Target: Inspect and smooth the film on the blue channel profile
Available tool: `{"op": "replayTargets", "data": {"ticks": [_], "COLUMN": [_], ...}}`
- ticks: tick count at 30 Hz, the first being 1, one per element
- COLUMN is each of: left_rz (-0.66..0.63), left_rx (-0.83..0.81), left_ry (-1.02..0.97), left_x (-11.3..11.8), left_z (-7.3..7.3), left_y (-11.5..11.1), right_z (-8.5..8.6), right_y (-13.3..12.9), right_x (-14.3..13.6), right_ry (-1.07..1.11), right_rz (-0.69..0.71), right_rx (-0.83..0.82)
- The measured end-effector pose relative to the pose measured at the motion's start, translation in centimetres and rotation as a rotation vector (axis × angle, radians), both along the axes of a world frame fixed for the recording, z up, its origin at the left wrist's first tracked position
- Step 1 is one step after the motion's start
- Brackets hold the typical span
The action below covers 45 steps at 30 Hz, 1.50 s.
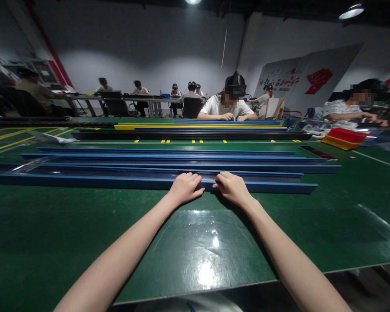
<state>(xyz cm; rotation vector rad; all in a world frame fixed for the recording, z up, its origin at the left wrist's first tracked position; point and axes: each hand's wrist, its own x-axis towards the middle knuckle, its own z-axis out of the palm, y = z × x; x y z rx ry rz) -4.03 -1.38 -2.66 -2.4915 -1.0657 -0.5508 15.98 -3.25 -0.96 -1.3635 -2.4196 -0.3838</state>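
Blue rail (100, 181) is lying on the counter (68, 225) beneath my left grip (186, 187) and right grip (230, 186), running past both; each is holding its near wall (273, 187), fingers (190, 176) bent over. I'm judging it light, stiff, slightly slick, and favouring wider-spaced holds along that wall.

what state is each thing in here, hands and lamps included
front blue rail: lying lengthwise, open side up
left hand: fingers bent over front blue rail, firmness of grip unclear
right hand: fingers curled at front blue rail, firmness unclear
yellow rail: lying lengthwise, farther back
right ceiling lamp: lit
middle ceiling lamp: lit
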Motion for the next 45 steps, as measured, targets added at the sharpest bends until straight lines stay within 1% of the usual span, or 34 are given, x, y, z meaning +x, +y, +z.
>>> {"op": "replayTargets", "data": {"ticks": [10, 15, 20, 23, 28, 34, 41, 45], "left_rz": [-0.009, -0.008, 0.011, 0.028, 0.087, 0.111, 0.113, 0.114], "left_rx": [0.058, 0.08, 0.092, 0.107, 0.116, 0.126, 0.139, 0.134], "left_ry": [-0.001, 0.006, 0.002, -0.009, -0.033, -0.057, -0.049, -0.048], "left_x": [-0.1, 0.0, 0.0, 0.0, 0.0, 0.0, 0.0, 0.0], "left_z": [-0.1, -0.1, -0.1, -0.2, -0.6, -0.8, -0.7, -0.8], "left_y": [-0.1, -0.2, -0.2, -0.2, -0.1, 0.0, 0.0, 0.0], "right_z": [0.4, 0.6, 0.9, 1.2, 1.5, 1.2, 0.0, -0.1], "right_y": [0.2, 0.2, 0.0, -0.2, -0.5, -0.8, -0.3, 0.0], "right_x": [0.0, 0.7, 2.2, 2.9, 3.1, 2.6, 0.6, 0.3], "right_ry": [-0.07, -0.069, -0.084, -0.102, -0.118, -0.098, -0.056, -0.027], "right_rz": [-0.016, -0.03, -0.077, -0.13, -0.17, -0.135, -0.035, -0.012], "right_rx": [0.003, -0.008, -0.03, -0.059, -0.09, -0.06, -0.005, 0.005]}}
